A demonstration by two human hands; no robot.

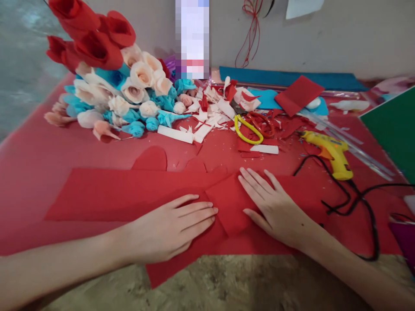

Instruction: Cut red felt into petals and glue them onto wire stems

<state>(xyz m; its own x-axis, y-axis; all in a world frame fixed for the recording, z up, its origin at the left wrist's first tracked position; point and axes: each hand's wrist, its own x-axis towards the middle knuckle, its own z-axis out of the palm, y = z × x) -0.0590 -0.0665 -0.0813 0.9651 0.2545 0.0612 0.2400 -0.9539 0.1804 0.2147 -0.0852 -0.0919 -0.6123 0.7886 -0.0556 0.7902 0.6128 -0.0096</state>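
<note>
A long strip of red crepe paper (106,194) lies across the front of the red table, with a folded red piece (227,194) on top of it. My left hand (175,226) rests flat on the red paper, its fingertips at the left side of the folded piece. On that piece's right part lies my right hand (270,201), fingers stretched out and thumb apart. One red end hangs past the table's front edge below my left hand. Behind the strip lie rounded red cut pieces (151,160).
Red, cream and blue paper flowers (139,77) are heaped at the back left. Scissors with yellow and red handles (248,129) lie among paper scraps (214,110). A yellow glue gun (333,151) with a black cord (369,216) is at right, near a green board (392,134).
</note>
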